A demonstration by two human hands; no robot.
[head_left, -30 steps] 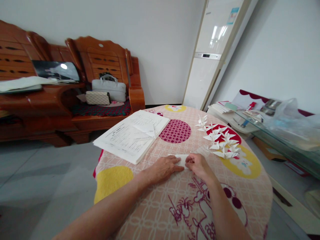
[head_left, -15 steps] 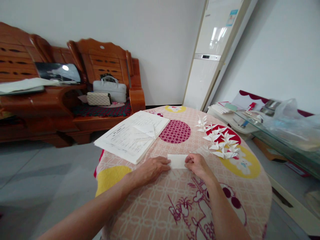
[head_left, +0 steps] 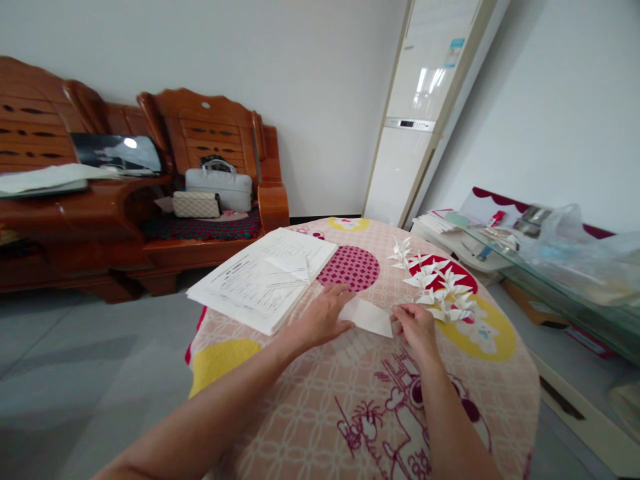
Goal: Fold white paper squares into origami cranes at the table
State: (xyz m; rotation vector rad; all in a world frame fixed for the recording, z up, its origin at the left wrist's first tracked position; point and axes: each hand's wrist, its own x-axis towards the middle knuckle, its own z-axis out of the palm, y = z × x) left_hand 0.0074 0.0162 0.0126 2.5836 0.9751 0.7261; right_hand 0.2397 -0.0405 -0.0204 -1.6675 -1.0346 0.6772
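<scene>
A small folded white paper lies on the patterned pink tablecloth between my hands. My left hand rests flat on the cloth with fingers spread, its fingertips on the paper's left edge. My right hand is curled at the paper's right corner, fingers pinched on that corner. Just beyond my right hand sits a cluster of several white folded paper cranes.
A stack of printed sheets lies at the table's far left. Wooden chairs with a grey bag stand at the left, a tall white air conditioner behind. A glass shelf with clutter runs along the right.
The paper, a narrow strip a second ago, now lies wider and turned at an angle. My left hand moved up and spread flat; my right hand shifted right to the paper's corner.
</scene>
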